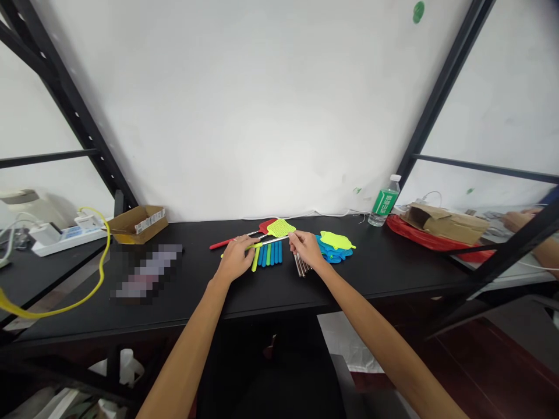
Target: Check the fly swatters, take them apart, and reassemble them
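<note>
My left hand (pixel 236 259) is closed around a yellow-green fly swatter handle (pixel 254 245). A thin metal rod (pixel 276 240) runs from that handle toward my right hand (pixel 304 247), whose fingers pinch its far end. Below the rod lies a row of blue and green handles (pixel 273 254). Several loose metal rods (pixel 300 266) lie beneath my right hand. To its right is a pile of blue swatter heads (pixel 334 254) with a yellow-green head (pixel 336 240) on top. Behind both hands rest a red fly swatter (pixel 221 243) and a yellow-green one (pixel 282 228), overlapping.
On the black table (pixel 367 276), an open cardboard box (pixel 140 226) stands at left near a power strip (pixel 72 240) and yellow cable (pixel 102 265). A water bottle (pixel 385 201) stands back right. Beyond it, a torn carton (pixel 439 224) lies on red plastic; another person's hand (pixel 519 220) shows.
</note>
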`<state>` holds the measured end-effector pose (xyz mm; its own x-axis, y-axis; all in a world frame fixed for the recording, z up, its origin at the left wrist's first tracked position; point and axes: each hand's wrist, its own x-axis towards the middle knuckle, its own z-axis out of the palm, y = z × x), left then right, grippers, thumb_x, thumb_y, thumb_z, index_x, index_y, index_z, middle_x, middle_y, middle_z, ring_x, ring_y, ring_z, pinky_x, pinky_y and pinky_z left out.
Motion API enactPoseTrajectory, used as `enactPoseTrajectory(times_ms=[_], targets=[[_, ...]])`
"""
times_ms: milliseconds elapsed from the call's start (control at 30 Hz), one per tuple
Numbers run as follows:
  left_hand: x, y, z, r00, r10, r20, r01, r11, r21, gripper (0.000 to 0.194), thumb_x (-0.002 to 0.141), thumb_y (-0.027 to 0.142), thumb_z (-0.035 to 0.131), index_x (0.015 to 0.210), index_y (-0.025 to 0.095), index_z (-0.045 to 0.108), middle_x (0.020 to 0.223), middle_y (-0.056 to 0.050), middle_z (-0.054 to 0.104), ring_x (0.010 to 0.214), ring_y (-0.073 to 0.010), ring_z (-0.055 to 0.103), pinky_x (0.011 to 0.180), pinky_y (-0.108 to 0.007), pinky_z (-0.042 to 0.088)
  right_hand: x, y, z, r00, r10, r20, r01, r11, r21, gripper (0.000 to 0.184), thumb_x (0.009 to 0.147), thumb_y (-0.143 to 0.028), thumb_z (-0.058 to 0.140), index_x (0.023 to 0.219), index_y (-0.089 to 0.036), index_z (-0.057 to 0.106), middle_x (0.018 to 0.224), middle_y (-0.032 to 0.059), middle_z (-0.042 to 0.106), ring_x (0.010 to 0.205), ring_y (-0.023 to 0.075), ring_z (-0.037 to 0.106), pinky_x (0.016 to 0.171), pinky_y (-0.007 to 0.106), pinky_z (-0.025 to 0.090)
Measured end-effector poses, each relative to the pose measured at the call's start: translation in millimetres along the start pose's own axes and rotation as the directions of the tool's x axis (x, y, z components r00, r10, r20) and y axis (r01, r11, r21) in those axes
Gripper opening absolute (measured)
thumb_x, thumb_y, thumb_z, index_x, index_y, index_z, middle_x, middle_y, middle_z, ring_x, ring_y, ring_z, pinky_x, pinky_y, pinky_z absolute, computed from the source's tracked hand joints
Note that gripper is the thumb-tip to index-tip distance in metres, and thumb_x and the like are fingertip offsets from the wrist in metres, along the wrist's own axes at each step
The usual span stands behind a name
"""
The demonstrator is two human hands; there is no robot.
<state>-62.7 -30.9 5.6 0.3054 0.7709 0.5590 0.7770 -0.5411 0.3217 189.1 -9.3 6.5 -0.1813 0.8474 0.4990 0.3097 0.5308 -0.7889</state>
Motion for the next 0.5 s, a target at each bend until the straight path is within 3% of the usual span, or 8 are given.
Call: enactPoseTrajectory(times_ms=[267,500], targets=[[-2.4,4.8,-2.2,0.999,-0.024,0.029,0.024,1.000,-0.007,0.031,0.095,0.033,0.044,0.108,0.021,0.069,0.103,-0.008,0.064,0.095,-0.0226,0.063,0.082,-0.035,0.049,-1.1,-0.4,0.8,1.000,-0.020,0.008,0.021,0.999,-0.049,0.038,0.095,-0.053,0.045,0.083,-0.023,0.064,0.065,0.0000,0.064,0.050,0.0141,0.058,0.053,0.025,0.043],[-2.4,0.3,0.3,0.998,-0.061,0.025,0.060,0.998,0.025,0.034,0.097,0.034,0.041,0.117,0.022,0.066,0.116,-0.008,0.071,0.103,-0.0259,0.065,0.085,-0.037,0.050,-0.4,-1.0,-0.4,0.999,-0.035,-0.016,0.034,0.996,-0.079,0.029,0.095,-0.048,0.048,0.105,-0.025,0.064,0.069,-0.0005,0.066,0.051,0.0154,0.059,0.055,0.026,0.044]])
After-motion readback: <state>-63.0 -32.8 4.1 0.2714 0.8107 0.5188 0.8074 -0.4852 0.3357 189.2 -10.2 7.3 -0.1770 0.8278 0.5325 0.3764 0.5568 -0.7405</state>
